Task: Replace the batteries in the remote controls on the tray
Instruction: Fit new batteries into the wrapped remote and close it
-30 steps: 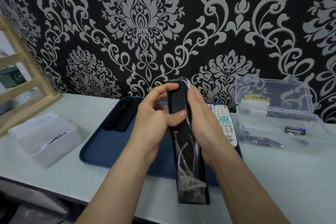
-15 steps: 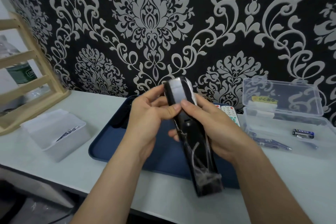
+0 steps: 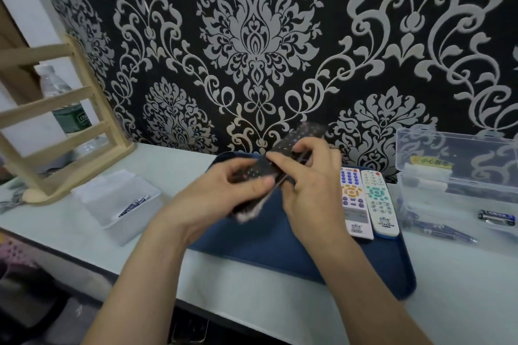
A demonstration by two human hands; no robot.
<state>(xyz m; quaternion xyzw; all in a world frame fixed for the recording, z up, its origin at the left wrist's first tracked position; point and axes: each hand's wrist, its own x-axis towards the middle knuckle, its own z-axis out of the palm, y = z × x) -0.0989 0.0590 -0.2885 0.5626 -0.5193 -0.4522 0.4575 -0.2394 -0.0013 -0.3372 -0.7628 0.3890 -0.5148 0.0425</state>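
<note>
Gripping one black remote [image 3: 283,147] at frame centre, the left hand [image 3: 218,199] curls round its lower end and the right hand [image 3: 314,185] pinches its upper part, above one blue tray [image 3: 266,249]. Two white remotes [image 3: 354,204] lie side by side at the tray's right edge. One clear box [image 3: 459,176] stands right, one white bin [image 3: 117,204] left.

Home room, likely: damask wallpaper [image 3: 260,45], white tabletop [image 3: 252,283], wooden rack [image 3: 56,126], water bottle [image 3: 66,103].
</note>
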